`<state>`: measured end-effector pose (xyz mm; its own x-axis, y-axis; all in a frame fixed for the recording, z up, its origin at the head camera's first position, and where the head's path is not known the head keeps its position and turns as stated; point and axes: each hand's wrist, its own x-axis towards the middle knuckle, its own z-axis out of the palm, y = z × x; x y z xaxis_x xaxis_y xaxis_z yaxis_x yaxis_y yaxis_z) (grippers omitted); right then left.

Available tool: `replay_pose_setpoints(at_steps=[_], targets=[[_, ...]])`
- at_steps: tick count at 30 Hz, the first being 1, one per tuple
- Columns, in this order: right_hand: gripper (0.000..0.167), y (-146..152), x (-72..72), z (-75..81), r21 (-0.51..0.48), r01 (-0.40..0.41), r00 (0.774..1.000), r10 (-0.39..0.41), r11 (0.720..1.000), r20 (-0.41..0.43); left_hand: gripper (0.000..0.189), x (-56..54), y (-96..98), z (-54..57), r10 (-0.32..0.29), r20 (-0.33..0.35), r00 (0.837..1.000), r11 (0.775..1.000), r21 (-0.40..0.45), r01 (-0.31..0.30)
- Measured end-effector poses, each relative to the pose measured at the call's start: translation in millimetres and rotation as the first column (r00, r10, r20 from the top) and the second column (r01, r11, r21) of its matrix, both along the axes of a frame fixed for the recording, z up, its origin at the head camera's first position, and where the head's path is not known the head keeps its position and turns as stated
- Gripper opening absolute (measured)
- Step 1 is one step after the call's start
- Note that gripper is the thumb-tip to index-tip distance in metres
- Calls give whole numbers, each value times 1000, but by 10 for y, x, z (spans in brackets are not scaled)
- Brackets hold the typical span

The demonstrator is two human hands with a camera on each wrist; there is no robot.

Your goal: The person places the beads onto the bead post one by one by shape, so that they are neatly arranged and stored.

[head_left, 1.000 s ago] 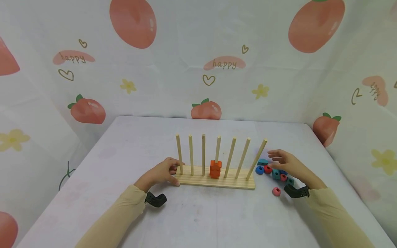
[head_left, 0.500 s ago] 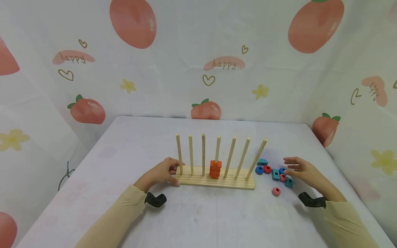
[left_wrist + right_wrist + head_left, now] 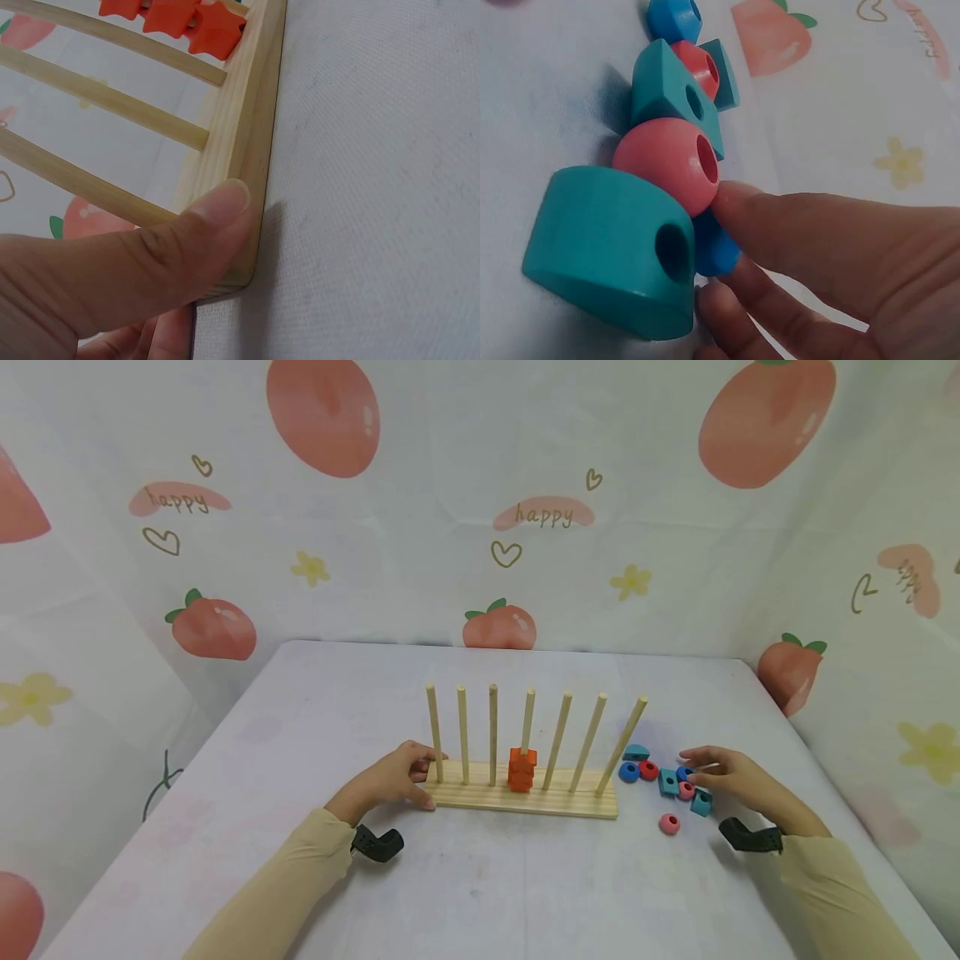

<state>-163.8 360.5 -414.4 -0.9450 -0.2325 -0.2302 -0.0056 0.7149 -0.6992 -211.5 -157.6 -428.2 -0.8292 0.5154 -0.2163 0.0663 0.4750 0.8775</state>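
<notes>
My left hand [image 3: 390,781] grips the left end of a pale wooden base [image 3: 480,797] that carries a row of upright pegs. In the left wrist view the thumb [image 3: 172,255] lies along the front edge of the base, with the other fingers partly hidden behind its end. Orange star beads [image 3: 522,770] are stacked on the middle peg. My right hand [image 3: 738,781] is at the bead pile, thumb and fingers pinching a blue bead [image 3: 716,247]. Beside those fingers lie a round pink bead [image 3: 664,161] and a teal half-round bead [image 3: 607,244].
More loose beads lie right of the base: a teal block [image 3: 668,782], a red bead [image 3: 648,770], another blue bead [image 3: 628,772] and a teal half-round [image 3: 636,752]. A separate pink bead [image 3: 670,824] sits nearer the front. A patterned cloth [image 3: 390,560] hangs behind the table.
My right hand has moved rightward from over the far beads, then slightly down onto the blue bead, its fingers closing around it. The left hand and the base stay put.
</notes>
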Motion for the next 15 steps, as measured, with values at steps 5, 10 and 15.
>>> replay_pose_setpoints(at_steps=[5,10,15], targets=[[46,16,-34,-1,25,-26,1000,25,999,18,72,-3,0,2,10,-1,1000,1000,-11,-10],[42,20,-48,-5,37,-43,999,43,998,13,72,-4,2,0,14,6,1000,1000,-4,-14],[43,10,-51,-5,43,-19,1000,19,999,17,72,-6,2,-6,20,9,1000,1000,-9,-20]])
